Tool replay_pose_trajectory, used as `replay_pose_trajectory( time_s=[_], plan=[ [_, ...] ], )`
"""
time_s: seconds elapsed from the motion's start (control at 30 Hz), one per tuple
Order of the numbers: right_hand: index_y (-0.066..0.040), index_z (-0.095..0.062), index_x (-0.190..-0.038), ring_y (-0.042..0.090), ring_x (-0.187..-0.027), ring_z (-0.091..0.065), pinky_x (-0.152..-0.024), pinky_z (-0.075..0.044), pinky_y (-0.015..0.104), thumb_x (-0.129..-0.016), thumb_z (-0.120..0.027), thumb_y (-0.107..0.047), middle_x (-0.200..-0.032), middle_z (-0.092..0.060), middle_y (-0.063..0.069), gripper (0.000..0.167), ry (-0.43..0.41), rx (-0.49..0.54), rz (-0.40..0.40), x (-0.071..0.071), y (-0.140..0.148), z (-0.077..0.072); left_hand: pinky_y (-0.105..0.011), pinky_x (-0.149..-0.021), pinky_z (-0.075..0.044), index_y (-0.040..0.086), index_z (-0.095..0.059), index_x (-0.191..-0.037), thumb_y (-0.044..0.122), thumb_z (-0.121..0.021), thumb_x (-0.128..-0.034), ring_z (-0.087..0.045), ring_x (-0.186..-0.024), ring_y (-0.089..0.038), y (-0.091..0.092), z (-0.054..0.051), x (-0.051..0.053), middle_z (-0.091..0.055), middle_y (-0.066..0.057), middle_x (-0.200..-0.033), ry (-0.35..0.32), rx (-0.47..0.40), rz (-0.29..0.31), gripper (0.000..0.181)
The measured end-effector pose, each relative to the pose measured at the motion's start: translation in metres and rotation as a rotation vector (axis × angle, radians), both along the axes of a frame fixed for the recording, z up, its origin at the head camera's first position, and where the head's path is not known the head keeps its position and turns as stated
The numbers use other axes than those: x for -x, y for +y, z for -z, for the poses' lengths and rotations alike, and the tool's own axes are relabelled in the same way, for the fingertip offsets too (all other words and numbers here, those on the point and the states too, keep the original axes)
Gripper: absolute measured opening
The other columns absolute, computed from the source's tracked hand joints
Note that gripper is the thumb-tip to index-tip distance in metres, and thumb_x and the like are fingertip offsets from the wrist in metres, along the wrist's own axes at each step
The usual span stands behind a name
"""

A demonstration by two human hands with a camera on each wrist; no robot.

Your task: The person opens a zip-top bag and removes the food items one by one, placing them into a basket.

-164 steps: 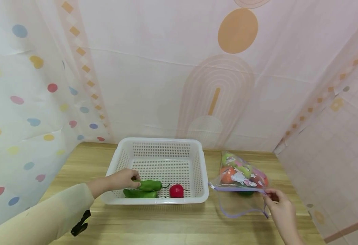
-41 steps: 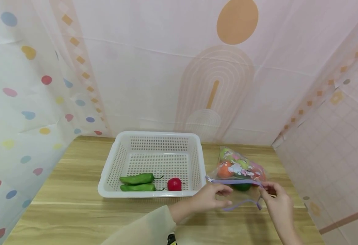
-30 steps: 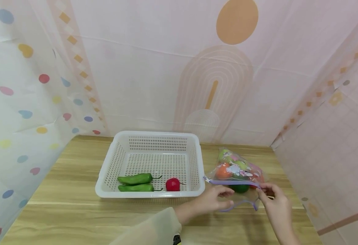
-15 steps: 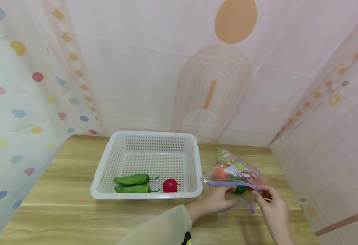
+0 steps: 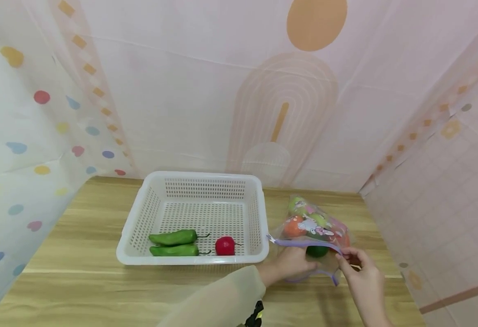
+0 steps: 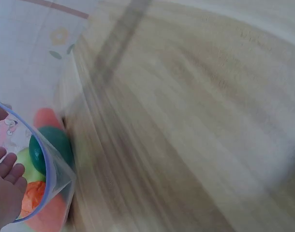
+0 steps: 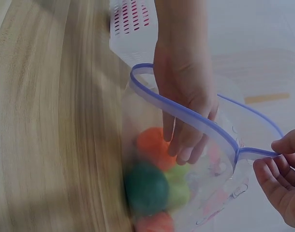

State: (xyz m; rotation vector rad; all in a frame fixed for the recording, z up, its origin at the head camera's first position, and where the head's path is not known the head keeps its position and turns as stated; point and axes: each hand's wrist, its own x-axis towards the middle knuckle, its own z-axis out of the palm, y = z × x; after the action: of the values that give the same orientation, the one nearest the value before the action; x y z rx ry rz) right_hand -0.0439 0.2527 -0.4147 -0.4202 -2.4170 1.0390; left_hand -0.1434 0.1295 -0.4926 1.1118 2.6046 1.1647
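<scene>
Orange produce, perhaps touching left fingers.

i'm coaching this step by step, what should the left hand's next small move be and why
The left hand should probably curl round the orange fruit: its extended fingers hang inside the bag, apparently holding nothing, close to that fruit, while the right hand pinches the bag's edge and the mouth stands open.

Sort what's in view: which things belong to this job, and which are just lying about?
Likely the job's:
zip bag
left hand, inside it
right hand, pinching its edge
bagged produce
white basket
two green peppers
red vegetable

Just background:
wooden table
patterned cloth
</scene>
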Motion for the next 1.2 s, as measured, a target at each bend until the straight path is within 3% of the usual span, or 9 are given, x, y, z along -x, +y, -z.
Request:
replay_pose_trajectory(
  time_s=[0.23, 0.4, 0.47, 0.6, 0.73, 0.83, 1.07, 1.2],
  plan=[
    [0.0, -0.066, -0.089, -0.006, -0.071, -0.054, -0.063, -0.046, 0.007, -0.077, -0.071, 0.002, -0.081, -0.064, 0.008, 0.013, 0.045, 0.009, -0.003, 0.001, -0.001, 0.004, -0.03, -0.108, -0.028, 0.009, -0.033, -0.143, 0.023, -0.074, -0.0763, -0.035, -0.132, -0.02, 0.007, 0.002, 0.007, -0.038, -0.007, -0.145, -0.046, 0.053, 0.021, 0.08],
    [0.0, -0.066, -0.088, -0.006, -0.071, -0.053, -0.063, -0.045, 0.006, -0.077, -0.072, 0.002, -0.081, -0.064, 0.008, 0.013, 0.054, -0.008, 0.0, 0.001, 0.0, 0.006, -0.033, -0.111, -0.02, 0.008, -0.031, -0.144, 0.017, -0.068, -0.0814, -0.026, -0.137, -0.02, 0.012, 0.005, 0.012, -0.032, -0.007, -0.149, 0.0, 0.034, 0.039, 0.073],
    [0.001, -0.066, -0.089, -0.006, -0.071, -0.053, -0.063, -0.044, 0.005, -0.077, -0.072, 0.002, -0.081, -0.064, 0.009, 0.013, 0.062, -0.014, -0.001, 0.001, 0.0, 0.006, -0.033, -0.112, -0.02, 0.008, -0.032, -0.143, 0.017, -0.064, -0.0856, -0.027, -0.137, -0.018, 0.014, 0.007, 0.015, -0.033, -0.005, -0.148, -0.011, 0.044, 0.034, 0.066],
    [0.002, -0.066, -0.089, -0.007, -0.071, -0.053, -0.063, -0.045, 0.005, -0.076, -0.072, 0.003, -0.081, -0.065, 0.01, 0.014, 0.073, -0.007, -0.007, 0.001, -0.001, 0.007, -0.029, -0.109, -0.024, 0.011, -0.037, -0.141, 0.021, -0.06, -0.0896, -0.032, -0.133, -0.013, 0.02, 0.01, 0.02, -0.038, -0.001, -0.145, -0.098, 0.114, -0.01, 0.057],
    [0.001, -0.066, -0.089, -0.006, -0.071, -0.054, -0.063, -0.045, 0.006, -0.076, -0.072, 0.002, -0.082, -0.065, 0.01, 0.014, 0.065, -0.005, -0.009, 0.001, -0.001, 0.008, -0.029, -0.11, -0.023, 0.015, -0.039, -0.141, 0.029, -0.06, -0.0894, -0.031, -0.134, -0.014, 0.027, 0.01, 0.024, -0.038, 0.001, -0.145, -0.088, 0.251, -0.076, 0.058],
    [0.001, -0.066, -0.089, -0.006, -0.071, -0.054, -0.063, -0.045, 0.006, -0.076, -0.072, 0.002, -0.083, -0.065, 0.009, 0.014, 0.062, -0.011, -0.01, 0.002, -0.002, 0.008, -0.031, -0.11, -0.023, 0.017, -0.038, -0.142, 0.031, -0.061, -0.0892, -0.03, -0.135, -0.016, 0.032, 0.009, 0.026, -0.036, 0.0, -0.147, -0.069, 0.308, -0.088, 0.059],
    [0.002, -0.066, -0.088, -0.004, -0.07, -0.054, -0.063, -0.047, 0.008, -0.076, -0.072, 0.005, -0.08, -0.064, 0.009, 0.014, 0.082, -0.011, -0.035, 0.003, -0.003, 0.009, -0.03, -0.107, -0.03, 0.021, -0.044, -0.138, 0.034, -0.062, -0.088, -0.038, -0.13, -0.015, 0.037, 0.011, 0.029, -0.044, 0.001, -0.141, -0.035, 0.374, -0.092, 0.055],
    [0.002, -0.066, -0.089, -0.003, -0.071, -0.055, -0.063, -0.047, 0.008, -0.076, -0.072, 0.004, -0.08, -0.064, 0.008, 0.014, 0.071, -0.015, -0.038, 0.003, -0.004, 0.009, -0.03, -0.108, -0.028, 0.022, -0.04, -0.14, 0.032, -0.063, -0.0878, -0.034, -0.133, -0.015, 0.037, 0.013, 0.028, -0.039, 0.002, -0.145, -0.055, 0.358, -0.092, 0.058]
  ],
)
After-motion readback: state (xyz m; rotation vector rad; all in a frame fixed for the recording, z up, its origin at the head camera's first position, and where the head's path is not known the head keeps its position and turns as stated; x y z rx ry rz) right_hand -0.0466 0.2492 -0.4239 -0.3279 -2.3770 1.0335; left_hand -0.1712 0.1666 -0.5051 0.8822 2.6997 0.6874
